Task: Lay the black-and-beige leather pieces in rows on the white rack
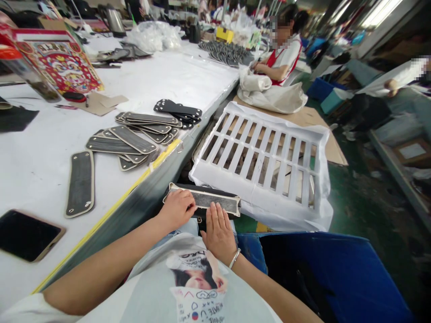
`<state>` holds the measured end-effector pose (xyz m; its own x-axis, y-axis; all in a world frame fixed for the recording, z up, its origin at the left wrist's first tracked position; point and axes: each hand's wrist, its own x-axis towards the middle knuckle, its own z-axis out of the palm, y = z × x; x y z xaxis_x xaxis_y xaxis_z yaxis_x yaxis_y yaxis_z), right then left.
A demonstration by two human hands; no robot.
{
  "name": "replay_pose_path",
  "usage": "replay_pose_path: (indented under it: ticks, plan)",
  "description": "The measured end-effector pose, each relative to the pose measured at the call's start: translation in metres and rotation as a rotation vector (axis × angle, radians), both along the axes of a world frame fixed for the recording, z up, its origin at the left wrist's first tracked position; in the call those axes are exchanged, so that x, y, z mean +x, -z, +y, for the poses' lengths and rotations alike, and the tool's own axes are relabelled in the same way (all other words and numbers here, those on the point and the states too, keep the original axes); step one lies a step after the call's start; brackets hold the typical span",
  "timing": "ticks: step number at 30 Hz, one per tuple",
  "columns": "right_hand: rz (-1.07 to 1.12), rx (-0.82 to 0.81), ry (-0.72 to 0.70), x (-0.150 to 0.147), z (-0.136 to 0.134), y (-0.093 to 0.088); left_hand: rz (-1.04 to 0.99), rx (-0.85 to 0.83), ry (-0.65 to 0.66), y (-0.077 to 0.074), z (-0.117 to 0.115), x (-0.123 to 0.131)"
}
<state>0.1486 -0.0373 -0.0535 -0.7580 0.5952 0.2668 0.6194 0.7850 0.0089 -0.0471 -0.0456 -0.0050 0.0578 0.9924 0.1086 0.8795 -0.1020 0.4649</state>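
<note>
A long grey strip with cream edging [210,200] lies across my lap, over a black piece whose kind I cannot make out. My left hand [177,207] has its fingers curled down on the strip's left part. Flat on the right part, with fingers stretched out, rests my right hand [219,231]; a bracelet circles that wrist. To the left on the table, similar dark strips with pale edges and small metal eyelets [131,139] lie in an overlapping pile. One single strip [80,184] lies apart, closer to me. Black strips [178,112] are stacked behind the pile.
The white table [111,242] has a yellow-taped edge on my left, with a phone [30,234] on it. A white slatted rack [249,157] stands ahead. A blue bin [363,269] sits at my right. Another person [283,54] works farther along the table.
</note>
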Motion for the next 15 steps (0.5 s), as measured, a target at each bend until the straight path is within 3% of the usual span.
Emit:
replay_pose_path:
  ticks: [5,9,15]
  plan:
    - [-0.022,-0.006,-0.045,-0.015,0.000,0.000,-0.001,-0.034,-0.007,-0.003,0.003,-0.001]
    - [-0.022,-0.004,-0.073,-0.024,0.000,0.000,-0.135,0.005,0.011,-0.004,-0.004,-0.030]
    - [-0.025,0.004,-0.102,-0.029,0.001,0.002,-0.108,0.007,0.074,0.004,-0.021,-0.070]
